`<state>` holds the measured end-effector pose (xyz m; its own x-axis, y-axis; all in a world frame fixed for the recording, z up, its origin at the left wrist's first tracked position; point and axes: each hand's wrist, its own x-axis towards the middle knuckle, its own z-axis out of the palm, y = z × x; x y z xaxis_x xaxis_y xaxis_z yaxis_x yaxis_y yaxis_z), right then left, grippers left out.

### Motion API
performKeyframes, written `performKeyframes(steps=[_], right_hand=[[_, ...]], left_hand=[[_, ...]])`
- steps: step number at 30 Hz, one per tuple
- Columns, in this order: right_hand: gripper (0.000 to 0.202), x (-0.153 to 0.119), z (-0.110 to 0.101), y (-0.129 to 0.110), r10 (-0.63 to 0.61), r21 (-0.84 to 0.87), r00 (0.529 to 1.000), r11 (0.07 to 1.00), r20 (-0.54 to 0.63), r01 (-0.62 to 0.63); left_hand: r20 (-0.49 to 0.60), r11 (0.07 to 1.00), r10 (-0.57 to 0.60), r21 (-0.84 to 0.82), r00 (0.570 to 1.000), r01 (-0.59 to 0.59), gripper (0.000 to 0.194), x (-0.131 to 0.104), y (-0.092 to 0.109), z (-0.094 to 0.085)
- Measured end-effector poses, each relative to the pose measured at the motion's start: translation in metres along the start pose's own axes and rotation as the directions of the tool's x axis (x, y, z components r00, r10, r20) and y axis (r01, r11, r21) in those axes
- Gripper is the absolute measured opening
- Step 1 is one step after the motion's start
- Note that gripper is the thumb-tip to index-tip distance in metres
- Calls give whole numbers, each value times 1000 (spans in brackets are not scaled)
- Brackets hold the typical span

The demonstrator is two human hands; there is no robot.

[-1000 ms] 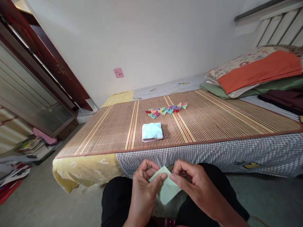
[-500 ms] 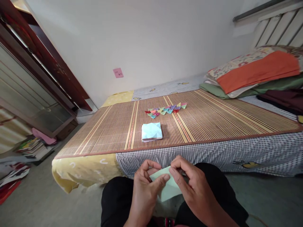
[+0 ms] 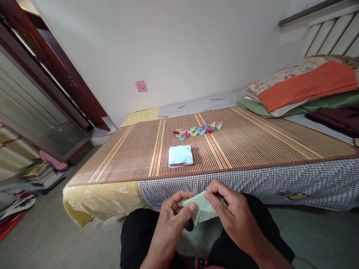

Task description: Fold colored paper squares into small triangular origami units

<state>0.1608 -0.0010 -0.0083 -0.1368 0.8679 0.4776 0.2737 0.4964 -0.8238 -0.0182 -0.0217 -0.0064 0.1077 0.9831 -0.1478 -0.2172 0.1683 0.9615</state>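
A pale green sheet of paper (image 3: 206, 210), partly folded, is held up above my lap between both hands. My left hand (image 3: 175, 216) pinches its left side, thumb on top and fingers behind. At the upper right edge, my right hand (image 3: 231, 209) grips the paper between thumb and forefinger. Some of the paper is hidden behind my fingers. Beyond my hands, a stack of light blue paper squares (image 3: 181, 155) lies near the front of the mat. Farther back sits a cluster of small folded paper pieces (image 3: 198, 130) in many colours.
A striped bamboo mat (image 3: 134, 149) covers the bed, over a checked and yellow sheet (image 3: 106, 198). Pillows (image 3: 305, 87) and a dark folded cloth (image 3: 336, 118) lie at the right. A pink note (image 3: 141, 86) is on the wall. Books (image 3: 36, 173) are piled on the floor at left.
The green paper has been folded over further and now looks narrower, with a flap at its lower left. Both hands have risen slightly with it.
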Motion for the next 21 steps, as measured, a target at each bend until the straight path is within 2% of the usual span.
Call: performKeyframes(steps=[3, 7, 13, 17, 21], right_hand=[[25, 1, -1, -1, -29, -27, 999, 999, -45, 28], [21, 0, 2, 0, -148, -112, 977, 985, -151, 132], [20, 1, 6, 7, -288, -211, 945, 944, -154, 253], [20, 2, 8, 8, -321, -246, 936, 928, -147, 280], [20, 1, 7, 4, -260, -172, 955, 957, -145, 235]], left_hand=[[-19, 1000, 1, -3, 1000, -1, 44, 1, 3, 1], [-30, 1000, -6, -6, 1000, 6, 43, 1, -1, 3], [-15, 999, -10, -43, 1000, 9, 41, 1, -2, 11], [13, 995, -30, -96, 999, 31, 38, 4, 0, 17], [-52, 996, -42, -83, 998, 38, 39, 7, -5, 23]])
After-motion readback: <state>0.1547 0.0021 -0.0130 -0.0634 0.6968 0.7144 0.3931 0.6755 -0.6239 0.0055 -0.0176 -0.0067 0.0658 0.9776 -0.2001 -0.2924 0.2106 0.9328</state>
